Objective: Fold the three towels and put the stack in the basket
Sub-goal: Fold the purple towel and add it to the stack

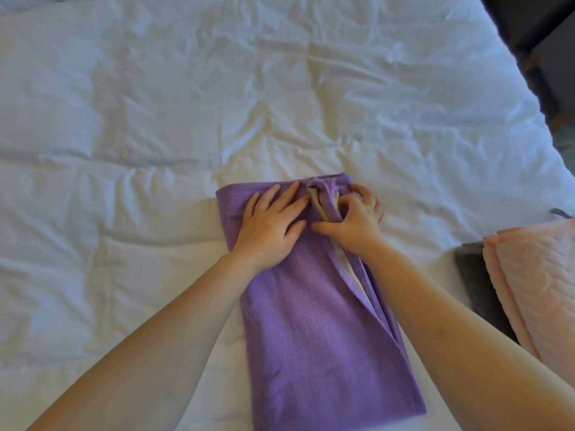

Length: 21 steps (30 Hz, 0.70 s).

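Towels first: the purple towel (326,321) lies on the bed (155,119) at six o'clock of the view. It is a long strip folded lengthwise, and its open seam runs along the right side, where a pale layer shows through. At its far end, toward twelve o'clock, the cloth is bunched and not yet flat.

The left grip (270,225) presses flat on the towel's far left part, fingers straight and spread, holding nothing. The right grip (357,219), just beside it at three o'clock, has its fingers curled and pinches the bunched edge of the purple towel.

At four o'clock of the view, near the bed's right edge, a pink towel (535,290) lies folded on top of a grey towel (476,284), both well apart from the purple one.

By my judgement two towels are folded and stacked. The third is part-folded and needs its far end straightened, at least one crosswise fold, then stacking. No basket is in view, so the final placing remains undone.
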{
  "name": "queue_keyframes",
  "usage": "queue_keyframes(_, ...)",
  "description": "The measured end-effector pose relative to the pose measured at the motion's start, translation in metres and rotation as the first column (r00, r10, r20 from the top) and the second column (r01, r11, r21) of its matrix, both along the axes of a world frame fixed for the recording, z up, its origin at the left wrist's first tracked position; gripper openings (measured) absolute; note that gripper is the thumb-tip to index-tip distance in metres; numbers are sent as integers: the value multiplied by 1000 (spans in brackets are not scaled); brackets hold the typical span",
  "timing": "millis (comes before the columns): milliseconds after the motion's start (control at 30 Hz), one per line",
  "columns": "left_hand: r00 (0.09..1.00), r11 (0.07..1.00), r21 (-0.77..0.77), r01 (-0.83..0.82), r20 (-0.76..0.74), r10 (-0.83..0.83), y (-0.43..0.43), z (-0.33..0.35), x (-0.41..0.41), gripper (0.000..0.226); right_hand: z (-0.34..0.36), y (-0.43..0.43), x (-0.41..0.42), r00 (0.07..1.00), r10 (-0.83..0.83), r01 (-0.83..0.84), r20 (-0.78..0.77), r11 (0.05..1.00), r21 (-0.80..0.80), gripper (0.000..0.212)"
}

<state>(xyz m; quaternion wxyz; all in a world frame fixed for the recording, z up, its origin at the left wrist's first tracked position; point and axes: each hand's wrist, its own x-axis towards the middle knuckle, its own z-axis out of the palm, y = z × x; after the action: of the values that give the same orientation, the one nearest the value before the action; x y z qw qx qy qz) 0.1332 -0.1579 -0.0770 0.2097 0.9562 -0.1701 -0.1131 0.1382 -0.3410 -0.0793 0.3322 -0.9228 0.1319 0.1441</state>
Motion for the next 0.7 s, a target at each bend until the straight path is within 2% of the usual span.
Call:
queue_keyframes(67, 995, 997, -52, -58, 82, 62, 5, 0, -1, 46, 0, -1, 5, 993, -37, 31, 109, 998, 53, 32)
queue_keyframes(100, 988, 992, -69, -102, 113, 109, 8, 0, -3, 47, -1, -3, 6, 992, -41, 24, 118, 990, 137, 33)
queue_keyframes(167, 968, 978, -78, -194, 144, 204, 14, -2, -8, 49, 2, 0, 5, 997, -57, 33, 53, 922, 386, 48)
queue_keyframes(200, 958, 970, -68, -232, 157, 240, 16, -3, -12, 50, 2, 3, 4, 998, -52, 37, 20, 888, 459, 62)
queue_keyframes(233, 949, 964, -56, -261, 169, 267, 18, -4, -14, 51, 1, 7, 4, 999, -42, 28, 19, 882, 471, 72)
queue_keyframes(267, 942, 958, -48, -283, 175, 287, 19, -5, -17, 50, 0, 9, 5, 998, -36, 9, 54, 896, 444, 74)
queue_keyframes(367, 936, 950, -28, -311, 167, 311, 21, -6, -24, 49, 0, 5, 17, 962, -202, 94, 182, 874, 476, 43)
queue_keyframes(433, 955, 963, 57, -264, 154, 253, 20, -8, -28, 51, -1, -8, 30, 943, -312, 208, 117, 825, 525, 34)
queue_keyframes(500, 977, 959, 204, -198, 117, 177, 18, -13, -30, 56, -9, -19, 40, 970, -243, 216, -5, 853, 476, 32)
queue_keyframes(567, 982, 937, 299, -183, 97, 160, 17, -20, -31, 59, -15, -24, 41, 974, -215, 225, -73, 883, 411, 40)
queue_keyframes(633, 978, 920, 335, -205, 110, 178, 15, -22, -32, 62, -12, -23, 28, 977, -206, 182, 48, 936, 303, 65)
queue_keyframes(667, 976, 915, 343, -213, 116, 184, 12, -21, -34, 63, -9, -20, 17, 983, -108, 88, 150, 987, 134, 77)
queue_keyframes(700, 976, 914, 346, -213, 119, 183, 9, -20, -37, 64, -8, -17, 6, 969, 55, -32, 240, 995, -99, 84)
